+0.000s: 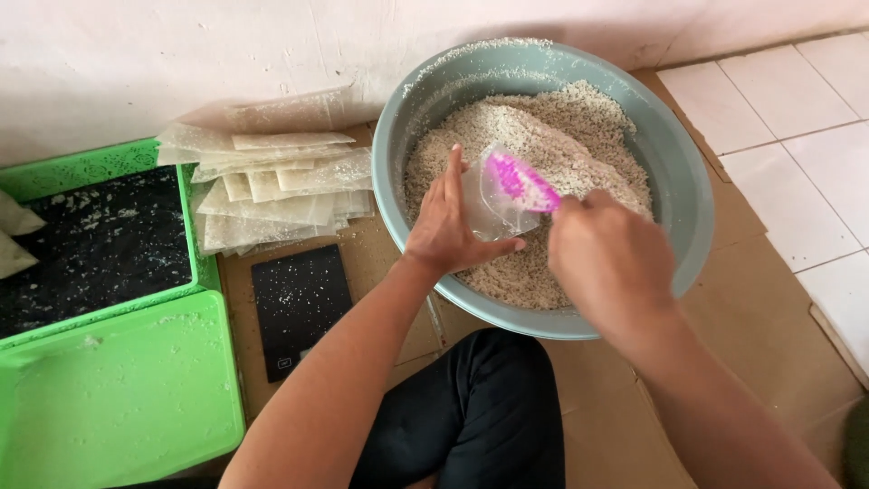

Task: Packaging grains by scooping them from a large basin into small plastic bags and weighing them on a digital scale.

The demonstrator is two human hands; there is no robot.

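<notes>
bag (484,204) between both grips, over basin (688,208)

Wall (181,54): white plaster, scuffed and stained, seen along the top. Floor (797,136): pale square tiles with grey joints, seen at right. Brown cardboard sheets (769,317) are laid over the floor. Even daylight is noted.

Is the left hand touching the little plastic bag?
Touching. The head view shows the left hand with its fingers and thumb wrapped around the clear plastic bag, holding it over the grain in the bowl.
</notes>
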